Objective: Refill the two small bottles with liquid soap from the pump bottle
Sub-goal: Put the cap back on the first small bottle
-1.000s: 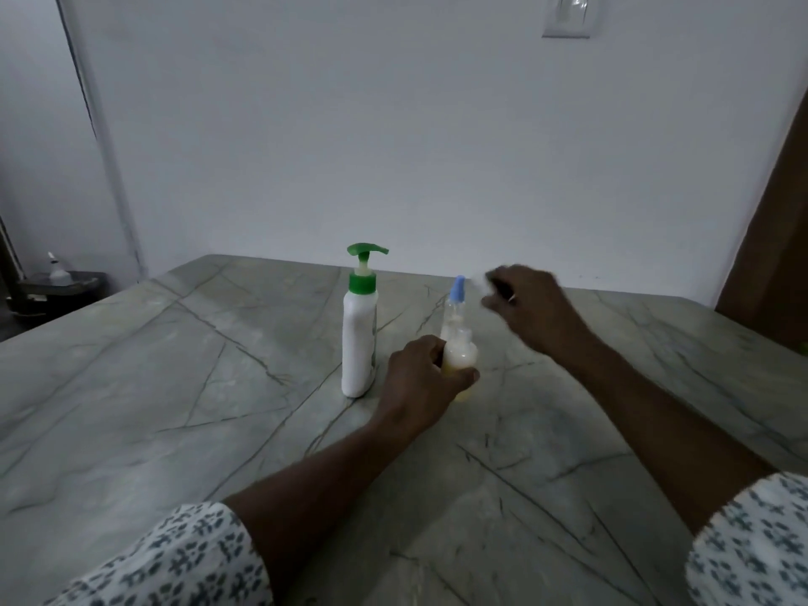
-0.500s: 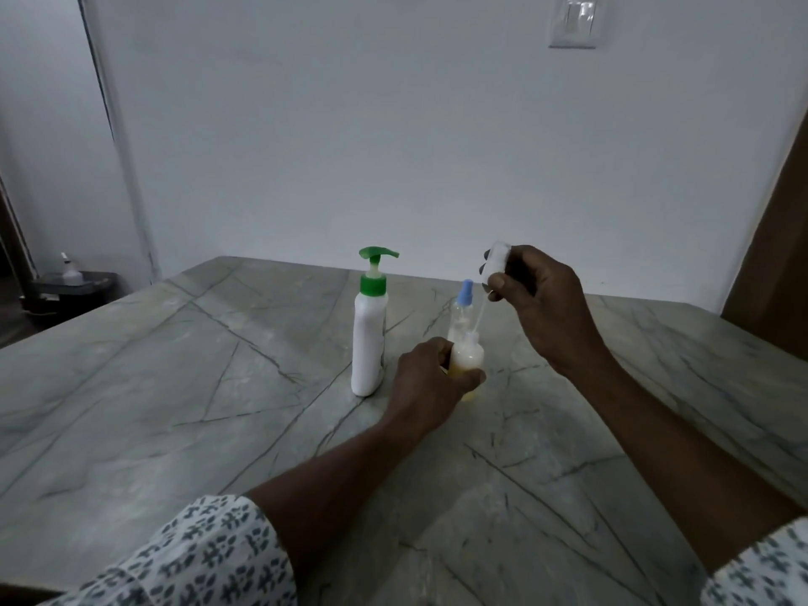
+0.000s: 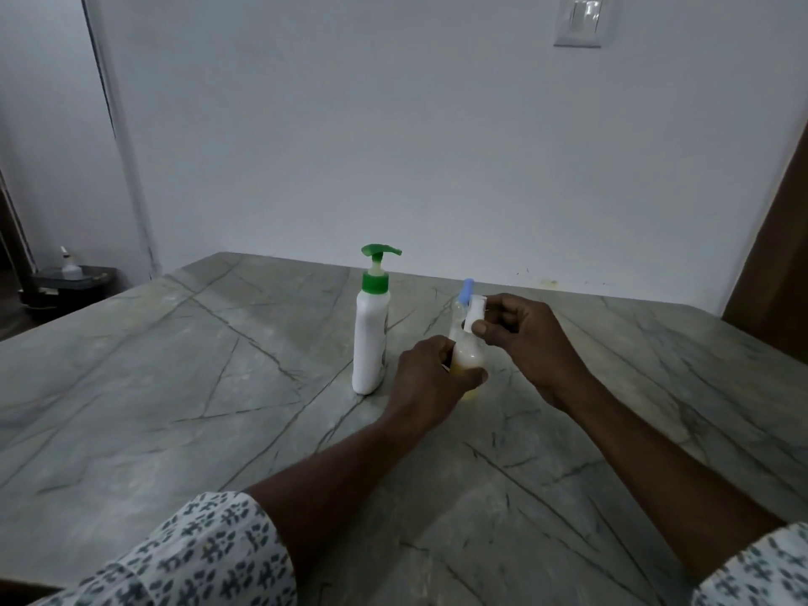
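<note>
A white pump bottle [image 3: 370, 343] with a green pump head stands upright on the marble table [image 3: 175, 387]. Just right of it, my left hand [image 3: 430, 378] grips a small clear bottle [image 3: 467, 358] holding yellowish liquid. Behind that one a second small bottle with a blue tip [image 3: 467, 290] stands partly hidden. My right hand [image 3: 524, 343] pinches a small white cap [image 3: 475, 314] right above the mouth of the held bottle.
The wall rises just past the table's far edge, with a light switch [image 3: 579, 21] high up. A dark low stand [image 3: 72, 282] with a small bottle on it sits off the table at the left. A brown door edge [image 3: 778, 255] is at the right.
My right hand lifted the white cap up, then brought it down and left, close over the small bottle. My left hand kept its grip on that bottle.
</note>
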### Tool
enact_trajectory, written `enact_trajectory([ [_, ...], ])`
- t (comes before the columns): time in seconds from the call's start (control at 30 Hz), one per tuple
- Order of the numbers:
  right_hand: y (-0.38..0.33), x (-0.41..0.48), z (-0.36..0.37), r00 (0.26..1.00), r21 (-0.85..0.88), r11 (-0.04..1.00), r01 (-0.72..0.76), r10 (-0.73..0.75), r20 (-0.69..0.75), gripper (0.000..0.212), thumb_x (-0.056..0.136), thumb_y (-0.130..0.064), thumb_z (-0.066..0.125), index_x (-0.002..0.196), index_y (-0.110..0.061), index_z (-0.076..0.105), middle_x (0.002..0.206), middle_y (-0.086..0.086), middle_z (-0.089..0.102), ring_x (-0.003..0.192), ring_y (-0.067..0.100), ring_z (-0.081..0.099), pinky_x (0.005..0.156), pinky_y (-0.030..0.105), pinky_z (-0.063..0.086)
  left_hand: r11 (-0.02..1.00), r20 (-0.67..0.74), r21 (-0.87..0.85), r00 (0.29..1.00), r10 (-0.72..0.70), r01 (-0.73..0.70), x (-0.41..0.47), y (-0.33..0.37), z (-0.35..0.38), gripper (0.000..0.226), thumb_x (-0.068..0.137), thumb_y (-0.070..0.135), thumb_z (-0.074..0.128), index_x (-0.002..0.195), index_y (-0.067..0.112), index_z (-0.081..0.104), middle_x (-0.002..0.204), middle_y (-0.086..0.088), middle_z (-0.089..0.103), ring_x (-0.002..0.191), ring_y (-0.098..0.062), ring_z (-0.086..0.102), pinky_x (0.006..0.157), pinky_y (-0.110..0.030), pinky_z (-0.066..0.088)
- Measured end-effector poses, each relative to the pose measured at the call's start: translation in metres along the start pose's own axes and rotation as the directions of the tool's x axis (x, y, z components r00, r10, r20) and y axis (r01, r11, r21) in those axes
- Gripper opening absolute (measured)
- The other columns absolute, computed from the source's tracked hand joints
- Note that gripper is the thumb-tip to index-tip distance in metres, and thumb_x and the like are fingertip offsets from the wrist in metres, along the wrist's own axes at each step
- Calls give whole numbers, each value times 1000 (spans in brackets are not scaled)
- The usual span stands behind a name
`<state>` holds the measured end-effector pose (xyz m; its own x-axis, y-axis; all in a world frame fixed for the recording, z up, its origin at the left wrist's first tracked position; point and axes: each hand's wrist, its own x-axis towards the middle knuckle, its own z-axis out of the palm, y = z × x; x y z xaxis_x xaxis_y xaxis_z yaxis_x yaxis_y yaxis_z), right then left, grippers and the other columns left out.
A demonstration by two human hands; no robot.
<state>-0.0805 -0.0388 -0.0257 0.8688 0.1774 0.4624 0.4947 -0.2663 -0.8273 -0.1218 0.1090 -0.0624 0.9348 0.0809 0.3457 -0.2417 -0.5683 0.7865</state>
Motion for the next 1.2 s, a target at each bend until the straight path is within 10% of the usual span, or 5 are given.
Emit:
enact_trajectory([
  [0.7, 4, -6, 5, 995, -105, 993, -49, 58, 85, 39, 79, -32, 76, 108, -13, 59, 107, 3, 66, 95, 16, 63, 78, 31, 55, 1000, 21, 12, 1000, -2, 1, 2, 3, -1, 34, 79, 36, 81, 98, 19, 58, 86, 9, 59, 68, 0, 53, 55, -14, 34],
  [0.87, 6, -10, 3, 999, -70, 997, 8, -5, 37, 14, 83, -24, 73, 94, -17, 70, 97, 6, 71, 91, 21, 66, 87, 45, 54, 1000, 21, -2, 1000, -3, 3, 2, 4, 0, 37, 78, 34, 82, 103, 17, 61, 90, 7, 62, 71, -2, 54, 56, -14, 35],
  [1.0, 9, -8, 9, 1000, -148, 989, -10, 8, -11, 39, 72, -37, 81, 91, -6, 68, 85, 7, 70, 78, 21, 66, 69, 34, 54, 1000, 16, -2, 1000, -1, 1, 2, 4, -1, 33, 77, 34, 83, 92, 21, 57, 80, 11, 59, 66, 0, 53, 54, -14, 34],
  [1.2, 10, -7, 1, 1000, -36, 999, 1, -1, -12, 22, 80, -26, 75, 97, -13, 71, 94, 4, 71, 91, 20, 65, 89, 46, 54, 1000, 20, -24, 1000, -5, 6, 2, 3, -2, 34, 77, 35, 83, 97, 23, 59, 82, 12, 61, 68, 2, 55, 55, -11, 35],
])
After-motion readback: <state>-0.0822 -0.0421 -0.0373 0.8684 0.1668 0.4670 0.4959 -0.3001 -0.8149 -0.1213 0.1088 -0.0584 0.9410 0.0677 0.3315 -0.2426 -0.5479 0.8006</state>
